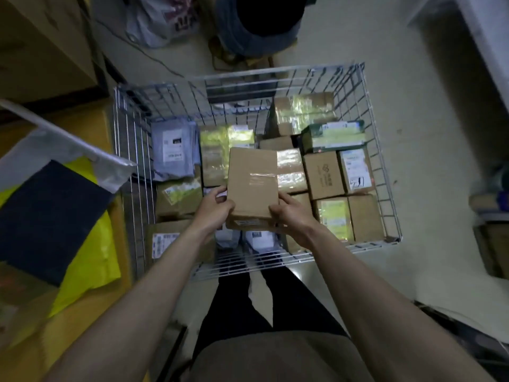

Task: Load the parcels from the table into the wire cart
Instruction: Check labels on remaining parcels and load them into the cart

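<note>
A brown cardboard parcel (252, 183) with clear tape across its top is held over the middle of the wire cart (382, 172). My left hand (213, 208) grips its near left corner and my right hand (289, 213) grips its near right corner. Below it the cart holds several parcels: brown boxes (323, 175), a grey poly mailer (173, 150), a green and white box (334, 135). On the yellow table (115, 216) at the left lie a dark flat parcel (46, 219), a yellow mailer (91, 260) and a white bag (41, 153).
A brown cabinet (41, 42) stands at the far left. Beyond the cart sit a white plastic bag (162, 20) and a dark round bin (259, 26) on the pale floor. A white surface's edge (484, 37) is at the top right, and low shelves (493, 216) stand at the right.
</note>
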